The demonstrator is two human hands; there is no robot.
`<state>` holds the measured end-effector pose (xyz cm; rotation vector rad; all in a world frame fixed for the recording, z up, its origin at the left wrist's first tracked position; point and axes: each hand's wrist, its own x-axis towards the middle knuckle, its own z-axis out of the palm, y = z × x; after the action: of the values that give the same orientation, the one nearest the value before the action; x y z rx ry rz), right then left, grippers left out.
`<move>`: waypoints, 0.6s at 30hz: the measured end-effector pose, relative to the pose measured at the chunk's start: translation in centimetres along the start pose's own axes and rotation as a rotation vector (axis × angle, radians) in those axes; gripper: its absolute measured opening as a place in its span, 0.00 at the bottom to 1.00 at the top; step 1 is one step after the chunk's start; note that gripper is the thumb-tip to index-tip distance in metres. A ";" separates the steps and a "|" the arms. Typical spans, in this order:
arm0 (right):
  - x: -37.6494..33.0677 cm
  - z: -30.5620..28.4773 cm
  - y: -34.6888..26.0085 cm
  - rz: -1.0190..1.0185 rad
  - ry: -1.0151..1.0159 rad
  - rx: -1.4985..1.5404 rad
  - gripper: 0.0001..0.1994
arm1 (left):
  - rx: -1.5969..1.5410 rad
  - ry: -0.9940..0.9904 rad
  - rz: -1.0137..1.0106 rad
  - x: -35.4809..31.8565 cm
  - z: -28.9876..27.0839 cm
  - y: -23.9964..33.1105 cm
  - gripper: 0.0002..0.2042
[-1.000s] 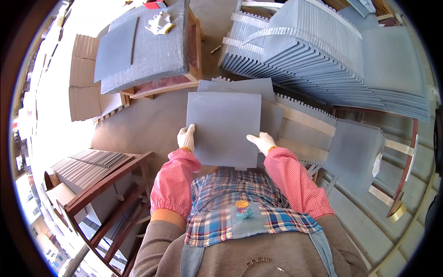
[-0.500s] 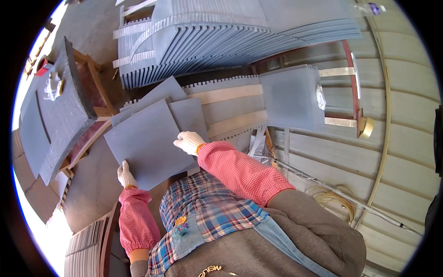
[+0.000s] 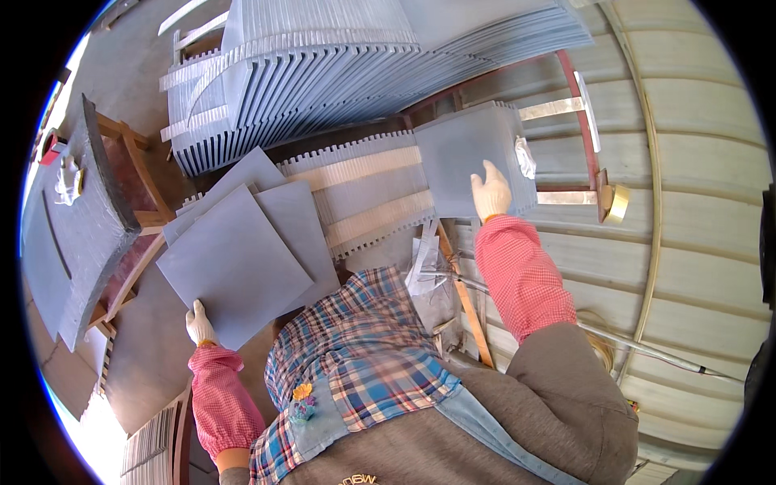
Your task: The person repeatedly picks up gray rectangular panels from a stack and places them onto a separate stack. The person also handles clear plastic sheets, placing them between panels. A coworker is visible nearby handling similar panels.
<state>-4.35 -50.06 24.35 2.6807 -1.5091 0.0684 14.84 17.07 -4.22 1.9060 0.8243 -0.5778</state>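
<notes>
At the left, my gloved left hand (image 3: 200,323) grips a flat grey square panel (image 3: 234,263) by its near edge, fingers closed on it. The panel lies tilted over other grey panels (image 3: 303,230), which stick out beside and behind it. My gloved right hand (image 3: 491,191) reaches out over a stack of grey panels (image 3: 461,149) at the right. Its fingers are apart, and it holds nothing. Just right of that hand, a crumpled white wad (image 3: 525,158) sits at the stack's edge. Whether the hand touches the stack I cannot tell.
Strapped rows of thin grey panels (image 3: 368,182) lie between my hands. Behind them rises a large pile of panels (image 3: 307,89). A wooden-framed table with a dark sheet (image 3: 97,194) stands at left. A yellow tape roll (image 3: 616,204) hangs on the rack's right end.
My right hand has let go of the grey panel and moved right, over the stack. My left hand still holds the panel. The view has shifted a little to the right.
</notes>
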 end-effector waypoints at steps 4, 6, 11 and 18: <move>6.7 -2.2 8.2 -0.453 0.251 -0.068 0.35 | 0.158 -0.005 0.034 0.7 -0.5 -1.1 0.34; 7.8 -4.6 7.7 -0.148 -0.036 -0.166 0.36 | 0.287 0.103 0.040 -2.3 -0.1 1.4 0.35; 13.3 -0.1 13.3 -0.202 0.017 0.052 0.25 | 0.395 0.356 -0.080 -10.3 2.2 1.7 0.36; 19.2 -4.6 5.9 -0.661 0.185 0.048 0.20 | 0.342 0.381 -0.276 -19.9 7.5 -7.2 0.36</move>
<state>0.57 -69.08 30.47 2.9556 -0.5323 0.3058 -4.08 6.73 1.99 2.2724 1.3167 -0.5532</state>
